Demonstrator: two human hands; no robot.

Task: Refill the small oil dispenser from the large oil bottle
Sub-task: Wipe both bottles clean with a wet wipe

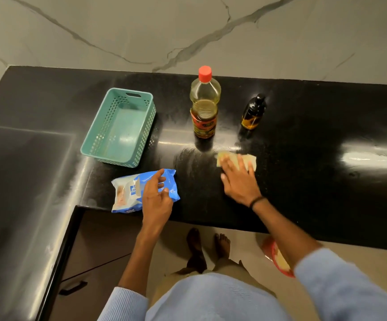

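The large oil bottle (204, 103) with a red cap stands upright on the black counter (303, 135), its cap on. To its right stands the small dark dispenser (253, 112) with a black pump top, amber oil visible inside. My right hand (238, 179) lies flat with straight fingers pressing a pale wipe (245, 158) onto the counter in front of both bottles. My left hand (156, 195) hovers over a blue and white pack of wipes (127, 193) near the counter's front edge, fingers loosely curled, holding nothing.
A teal perforated basket (118, 126) sits empty to the left of the large bottle. The counter turns a corner at the left, with a drawer handle (72, 287) below. A red object (278, 258) lies on the floor near my bare feet.
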